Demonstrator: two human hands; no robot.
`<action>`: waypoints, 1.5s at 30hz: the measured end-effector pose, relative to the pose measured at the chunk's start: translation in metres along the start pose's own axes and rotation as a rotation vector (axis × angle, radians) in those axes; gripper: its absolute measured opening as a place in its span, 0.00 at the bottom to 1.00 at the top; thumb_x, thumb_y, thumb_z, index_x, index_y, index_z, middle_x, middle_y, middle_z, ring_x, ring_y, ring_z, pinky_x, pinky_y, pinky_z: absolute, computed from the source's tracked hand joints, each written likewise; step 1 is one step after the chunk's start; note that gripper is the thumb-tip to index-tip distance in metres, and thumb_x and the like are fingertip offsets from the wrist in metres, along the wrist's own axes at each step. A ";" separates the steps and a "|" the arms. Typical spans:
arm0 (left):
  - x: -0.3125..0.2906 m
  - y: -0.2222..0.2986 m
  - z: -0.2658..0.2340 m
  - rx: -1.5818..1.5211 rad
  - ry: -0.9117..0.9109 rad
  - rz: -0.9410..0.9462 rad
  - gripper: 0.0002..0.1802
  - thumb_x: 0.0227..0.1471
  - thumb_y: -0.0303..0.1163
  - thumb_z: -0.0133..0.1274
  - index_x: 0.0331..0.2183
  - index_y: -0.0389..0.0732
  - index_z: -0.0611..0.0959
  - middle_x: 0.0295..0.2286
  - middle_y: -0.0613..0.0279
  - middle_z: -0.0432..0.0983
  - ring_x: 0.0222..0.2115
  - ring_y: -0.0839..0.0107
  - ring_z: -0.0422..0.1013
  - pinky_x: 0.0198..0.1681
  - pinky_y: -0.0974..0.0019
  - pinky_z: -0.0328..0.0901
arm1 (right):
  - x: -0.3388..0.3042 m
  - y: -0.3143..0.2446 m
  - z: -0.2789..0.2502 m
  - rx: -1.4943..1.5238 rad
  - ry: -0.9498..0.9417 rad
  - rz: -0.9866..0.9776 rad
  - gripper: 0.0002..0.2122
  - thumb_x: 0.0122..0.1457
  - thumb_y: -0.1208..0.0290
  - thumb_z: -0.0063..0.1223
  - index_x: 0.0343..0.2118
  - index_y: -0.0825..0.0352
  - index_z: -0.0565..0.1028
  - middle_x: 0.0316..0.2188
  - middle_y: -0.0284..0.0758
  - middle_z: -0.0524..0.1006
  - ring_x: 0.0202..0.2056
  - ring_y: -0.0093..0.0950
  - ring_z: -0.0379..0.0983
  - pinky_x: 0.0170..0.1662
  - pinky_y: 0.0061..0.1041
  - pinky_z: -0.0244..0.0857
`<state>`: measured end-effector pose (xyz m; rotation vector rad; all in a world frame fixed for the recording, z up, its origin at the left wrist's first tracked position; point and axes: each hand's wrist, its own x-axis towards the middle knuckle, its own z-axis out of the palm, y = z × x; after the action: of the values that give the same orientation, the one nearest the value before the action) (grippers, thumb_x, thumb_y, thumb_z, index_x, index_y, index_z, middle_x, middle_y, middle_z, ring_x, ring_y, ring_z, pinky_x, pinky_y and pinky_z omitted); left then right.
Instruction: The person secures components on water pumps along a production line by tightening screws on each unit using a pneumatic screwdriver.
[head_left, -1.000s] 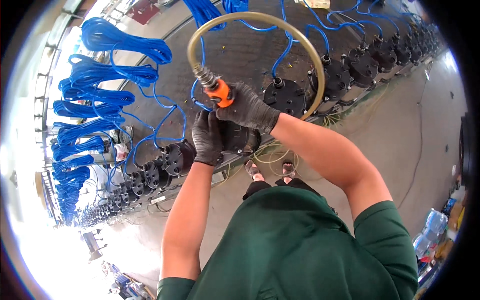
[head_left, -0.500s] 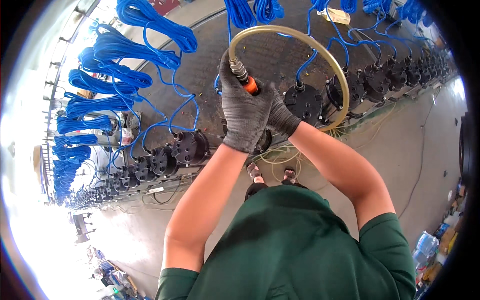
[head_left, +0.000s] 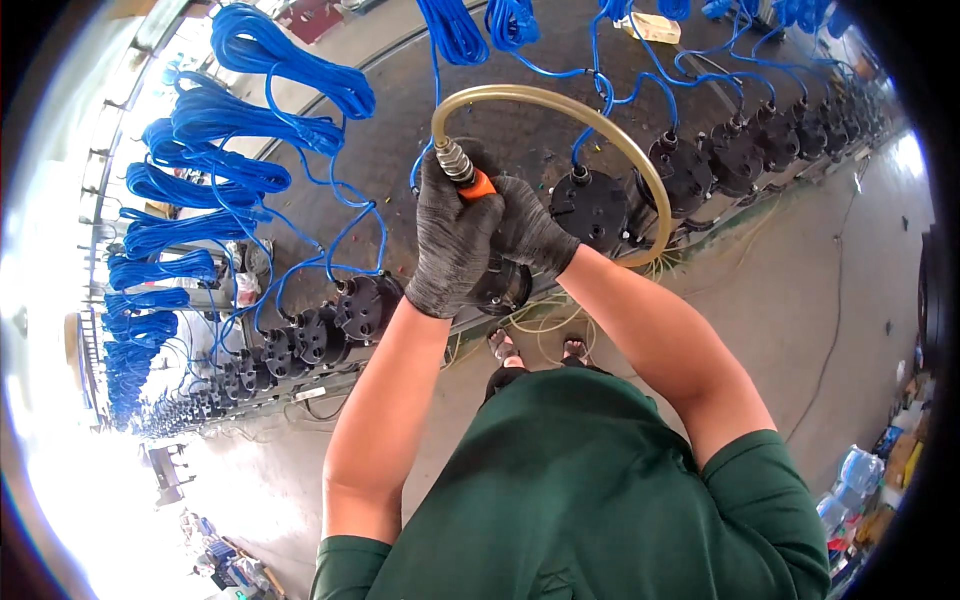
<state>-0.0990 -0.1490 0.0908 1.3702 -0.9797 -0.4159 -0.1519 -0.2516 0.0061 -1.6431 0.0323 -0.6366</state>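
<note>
Both my hands wear grey knit gloves and are closed together round an air tool (head_left: 478, 187), of which an orange part shows between them. My left hand (head_left: 447, 245) wraps its left side; my right hand (head_left: 532, 228) grips from the right. A metal coupling (head_left: 455, 161) joins the tool to a yellowish hose (head_left: 590, 115) that loops over to the right and down. The tool's working end is hidden by my gloves. Right under my hands stands a black round housing (head_left: 503, 287), partly covered by them.
Similar black housings (head_left: 590, 210) stand in a curving row along the edge of a dark worktop (head_left: 400, 110), on both sides. Coiled blue cables (head_left: 290, 60) hang above on the left and at the back. Thin pale hoses (head_left: 545, 318) trail to the floor near my feet.
My hands, with the air tool and hose, have shifted a little left in the picture, and the surroundings have shifted left too. More of the housing under my hands shows. My grip stays closed.
</note>
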 end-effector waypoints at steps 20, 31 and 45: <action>0.008 0.005 -0.015 -0.008 -0.072 -0.092 0.31 0.48 0.18 0.57 0.55 0.38 0.70 0.46 0.60 0.71 0.49 0.67 0.68 0.55 0.62 0.64 | 0.008 -0.018 0.010 0.171 0.202 0.140 0.17 0.62 0.71 0.57 0.54 0.64 0.74 0.50 0.37 0.79 0.51 0.31 0.76 0.57 0.29 0.67; -0.034 0.007 -0.023 0.189 -0.010 0.009 0.25 0.55 0.29 0.60 0.53 0.39 0.72 0.44 0.63 0.74 0.44 0.70 0.69 0.51 0.65 0.65 | 0.000 -0.028 0.011 1.265 -0.058 0.542 0.19 0.67 0.68 0.53 0.59 0.65 0.71 0.54 0.35 0.75 0.54 0.25 0.71 0.62 0.27 0.64; -0.010 0.009 -0.018 0.269 0.048 0.016 0.22 0.47 0.26 0.63 0.46 0.40 0.76 0.38 0.61 0.77 0.40 0.69 0.73 0.48 0.64 0.68 | 0.007 -0.016 0.005 0.871 -0.109 0.275 0.19 0.68 0.67 0.50 0.60 0.62 0.68 0.57 0.31 0.71 0.56 0.25 0.68 0.66 0.28 0.59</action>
<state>-0.0931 -0.1284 0.0978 1.6051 -1.0331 -0.2429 -0.1496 -0.2467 0.0234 -0.8044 -0.0873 -0.2753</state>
